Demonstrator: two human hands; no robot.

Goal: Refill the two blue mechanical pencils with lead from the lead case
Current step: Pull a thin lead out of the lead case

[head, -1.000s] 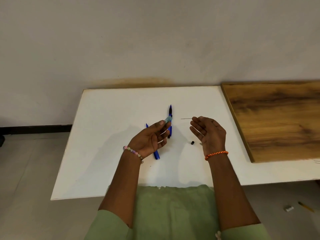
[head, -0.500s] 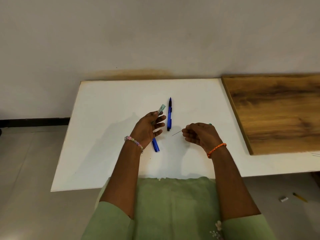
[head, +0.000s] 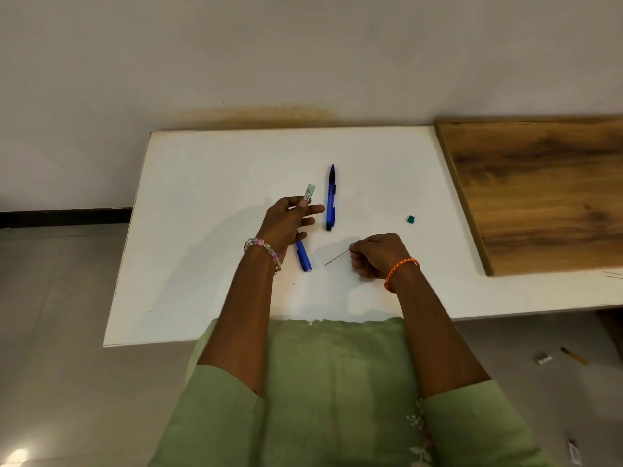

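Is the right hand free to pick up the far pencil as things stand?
Probably not yet: the right hand is pinching a lead. The path to the far pencil looks open, with nothing lying between them, but the grip is taken.

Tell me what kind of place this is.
Probably a plain room at home or in an office, with a makeshift desk: a white board tabletop against a bare wall, a wooden board beside it, and a tiled floor strewn with small stationery bits.
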